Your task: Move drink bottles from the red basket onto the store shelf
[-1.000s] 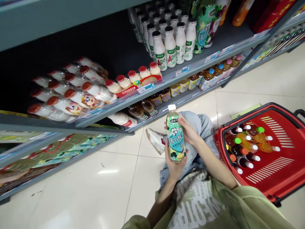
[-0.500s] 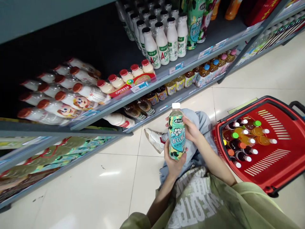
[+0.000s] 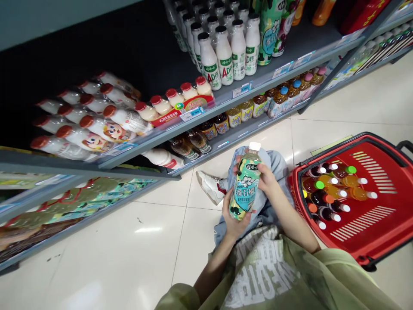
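Between my two hands is a drink bottle with a white cap, a green patterned wrapper and a white flower on its label. It tilts to the right at the top, its label facing up at me. My left hand wraps round its lower end. My right hand grips the upper right side, and some of its fingers are hidden behind the bottle. Both hands are above my bent legs in light jeans. A similar green bottle stands on the shelf.
A red shopping basket holding several small capped bottles stands on the tiled floor at my right. Ahead, the shelf edge runs across. White milk drink bottles stand on it, and red-capped bottles lie at the left.
The bottle has tipped, its cap moving to the right, while both hands keep hold of it. My right hand has shifted slightly right. The view has moved a little.
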Demonstrator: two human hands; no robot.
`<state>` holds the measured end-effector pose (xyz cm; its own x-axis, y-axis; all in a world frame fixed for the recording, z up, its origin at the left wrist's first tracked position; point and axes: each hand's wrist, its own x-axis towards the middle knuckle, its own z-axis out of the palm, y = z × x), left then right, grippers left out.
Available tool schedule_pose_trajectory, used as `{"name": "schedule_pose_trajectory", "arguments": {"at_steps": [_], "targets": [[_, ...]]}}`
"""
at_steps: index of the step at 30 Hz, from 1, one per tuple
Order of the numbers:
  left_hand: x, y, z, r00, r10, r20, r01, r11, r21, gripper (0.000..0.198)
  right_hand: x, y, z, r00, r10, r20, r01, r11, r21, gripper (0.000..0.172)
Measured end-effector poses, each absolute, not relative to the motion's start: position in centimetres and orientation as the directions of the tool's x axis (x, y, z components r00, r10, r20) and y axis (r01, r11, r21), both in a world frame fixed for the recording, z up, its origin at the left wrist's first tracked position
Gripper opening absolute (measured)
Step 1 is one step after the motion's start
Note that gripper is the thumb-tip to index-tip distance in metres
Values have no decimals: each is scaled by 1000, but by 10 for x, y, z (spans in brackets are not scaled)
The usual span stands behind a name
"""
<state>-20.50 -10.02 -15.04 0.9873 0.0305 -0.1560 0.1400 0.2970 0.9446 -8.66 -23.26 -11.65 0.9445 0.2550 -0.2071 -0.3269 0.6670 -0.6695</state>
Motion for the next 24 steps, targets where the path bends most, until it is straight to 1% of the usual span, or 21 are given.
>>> {"name": "schedule_pose_trajectory", "arguments": {"at_steps": [4,6,9,12,17,21,24], "targets": [[-205,-102,-153,992,36,-121,100,355,929,85,-87,-234,-116,946,198,-256,-323,641,-696,55],[-203,-102,-155,993,29,-115,93,414,905,81,-85,-233,-113,935,223,-276,-354,655,-668,51],[-201,-101,-160,991,35,-132,99,484,869,82,-81,-232,-106,914,306,-267,-406,691,-599,47],[-200,-101,-164,987,50,-151,103,519,848,83,-78,-232,-101,903,355,-241,-428,703,-568,47],[-198,-103,-162,981,102,-165,79,567,820,78,-78,-231,-100,900,381,-211,-429,692,-580,48],[-198,-104,-160,986,86,-141,64,585,809,75,-79,-230,-102,902,379,-205,-424,700,-574,47],[-199,-102,-161,993,58,-105,54,566,822,71,-79,-229,-102,906,376,-197,-419,720,-554,50]]}}
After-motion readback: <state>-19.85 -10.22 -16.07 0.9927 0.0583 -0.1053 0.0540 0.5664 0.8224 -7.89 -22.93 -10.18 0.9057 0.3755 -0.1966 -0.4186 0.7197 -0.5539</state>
